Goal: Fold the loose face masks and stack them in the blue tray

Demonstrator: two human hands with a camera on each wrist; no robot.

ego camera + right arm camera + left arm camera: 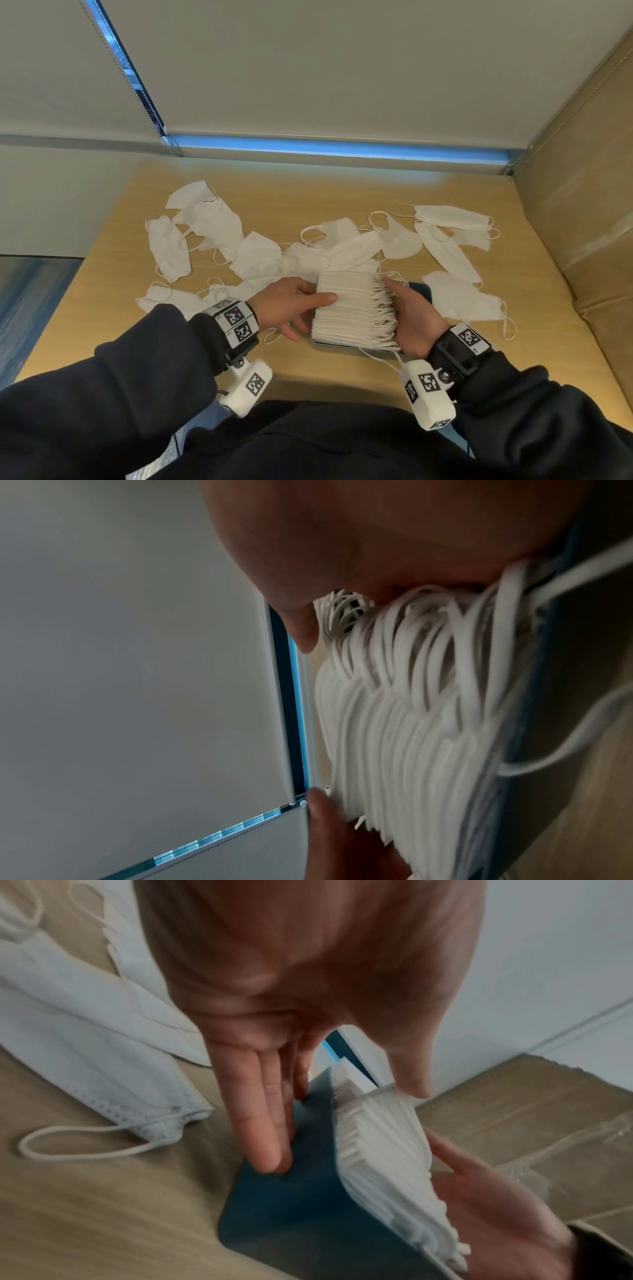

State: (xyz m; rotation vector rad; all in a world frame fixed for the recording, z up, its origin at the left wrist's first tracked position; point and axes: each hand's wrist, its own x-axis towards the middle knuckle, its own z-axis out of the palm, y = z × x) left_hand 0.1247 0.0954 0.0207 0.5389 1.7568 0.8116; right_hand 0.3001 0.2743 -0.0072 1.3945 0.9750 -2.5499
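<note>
A tall stack of folded white masks (pixel 349 308) stands in the blue tray (pixel 420 291) at the table's near middle. My left hand (pixel 298 308) lays its thumb on top of the stack, and its straight fingers (pixel 270 1137) touch the tray's left wall (pixel 291 1204). My right hand (pixel 414 318) presses flat against the stack's right side, where the ear loops (pixel 411 642) bunch under the palm. Several loose unfolded masks (pixel 205 222) lie spread behind the tray, with more on the right (pixel 452 219).
A large taped cardboard box (pixel 582 205) walls off the right side. Window blinds stand behind the wooden table (pixel 137 342), whose left edge drops to the floor. One ear loop (pixel 380 359) trails out over the tray's front. A loose mask (pixel 85 1042) lies beside my left hand.
</note>
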